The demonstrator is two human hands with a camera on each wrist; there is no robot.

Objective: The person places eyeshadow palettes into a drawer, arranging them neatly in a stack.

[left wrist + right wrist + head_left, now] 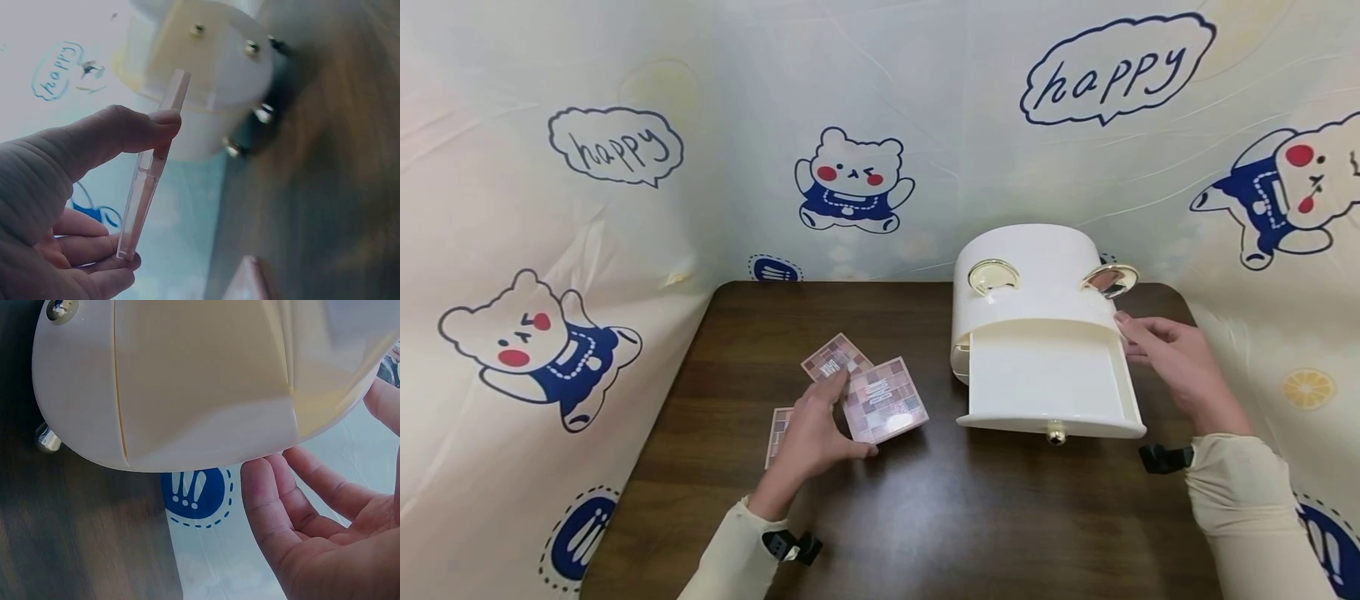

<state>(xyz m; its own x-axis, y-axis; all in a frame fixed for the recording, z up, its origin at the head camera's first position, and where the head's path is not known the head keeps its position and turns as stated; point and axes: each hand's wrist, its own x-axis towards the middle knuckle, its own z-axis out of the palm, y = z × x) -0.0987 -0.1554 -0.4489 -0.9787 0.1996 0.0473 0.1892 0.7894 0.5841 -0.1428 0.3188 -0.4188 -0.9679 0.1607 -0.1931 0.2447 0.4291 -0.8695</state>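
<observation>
My left hand holds a thin square pink makeup palette with a checkered lid, thumb on one edge and fingers on the opposite one. In the left wrist view the palette appears edge-on between thumb and fingers. Partly behind it, a second checkered palette lies on the table; a third palette is mostly covered by the hand. On the right stands a white rounded storage box with its upper drawer pulled out. Fingertips of my right hand touch the box's right side.
The drawer's front with its gold knob juts toward me over the dark wooden table. Two gold-rimmed round ears stick up on the box. A printed cloth hangs around the table's back and sides.
</observation>
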